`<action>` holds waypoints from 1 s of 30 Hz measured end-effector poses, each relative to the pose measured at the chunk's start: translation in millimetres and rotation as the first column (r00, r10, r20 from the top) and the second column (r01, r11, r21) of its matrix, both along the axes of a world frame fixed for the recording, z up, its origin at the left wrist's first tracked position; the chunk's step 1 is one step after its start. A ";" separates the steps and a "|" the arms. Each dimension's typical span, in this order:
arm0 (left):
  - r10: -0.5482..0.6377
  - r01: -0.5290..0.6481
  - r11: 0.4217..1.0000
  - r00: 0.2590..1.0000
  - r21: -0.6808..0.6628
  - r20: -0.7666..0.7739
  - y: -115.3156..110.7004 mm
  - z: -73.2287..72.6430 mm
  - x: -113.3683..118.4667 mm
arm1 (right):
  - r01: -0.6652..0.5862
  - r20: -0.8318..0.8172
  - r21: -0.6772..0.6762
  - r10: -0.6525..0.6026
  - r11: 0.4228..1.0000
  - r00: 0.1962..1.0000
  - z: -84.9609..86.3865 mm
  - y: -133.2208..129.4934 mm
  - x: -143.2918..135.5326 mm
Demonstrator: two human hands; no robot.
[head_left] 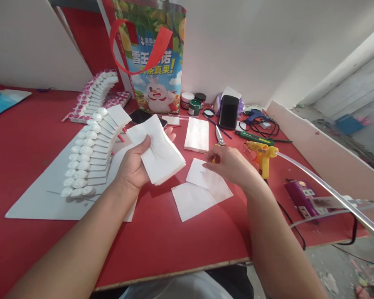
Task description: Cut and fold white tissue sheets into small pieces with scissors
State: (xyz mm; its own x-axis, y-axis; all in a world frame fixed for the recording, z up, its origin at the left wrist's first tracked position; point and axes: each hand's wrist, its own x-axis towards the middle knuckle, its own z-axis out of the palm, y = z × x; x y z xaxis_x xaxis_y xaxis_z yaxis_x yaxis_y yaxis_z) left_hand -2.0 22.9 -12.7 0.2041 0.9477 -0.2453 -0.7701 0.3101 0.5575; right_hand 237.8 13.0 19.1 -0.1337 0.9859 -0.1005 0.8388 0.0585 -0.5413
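Note:
A stack of white paper napkins [162,155] is held up by my left hand [137,164], its thumb on top and fingers beneath. My right hand [226,162] is over loose white sheets [195,199] on the red table, its thumb and fingertips pinched at the upper edge of a small folded white piece [197,173]. Behind, another white napkin stack [197,135] lies flat. Scissors [219,136] lie just beyond my right hand, their handles partly hidden by it.
A white curved craft piece [96,155] stands on a white board [34,199] at left. Behind are a printed bag [157,91], paint jars [195,107] and a black phone [229,112]. On the right are a yellow glue gun [263,155], its clear stick and a purple item [302,195].

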 end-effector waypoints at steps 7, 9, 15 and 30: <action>-0.034 0.034 0.999 0.999 -0.017 0.010 -3.4 0.2 4.4 | -0.241 0.176 -0.224 0.282 0.944 0.943 14.7 -7.1 7.4; -0.039 0.039 0.999 0.999 -0.018 0.001 -3.8 -0.3 4.3 | -0.257 0.201 -0.262 0.314 0.930 0.928 14.9 -10.3 3.4; -0.044 0.044 0.999 0.999 -0.027 -0.023 -2.6 -1.1 3.7 | -0.304 0.286 -0.163 0.340 0.939 0.896 2.8 -11.0 -14.4; -0.076 0.073 0.995 0.996 -0.066 -0.043 -2.0 -0.8 3.5 | 0.154 -0.279 0.284 -0.072 0.947 0.958 4.4 -1.5 -6.8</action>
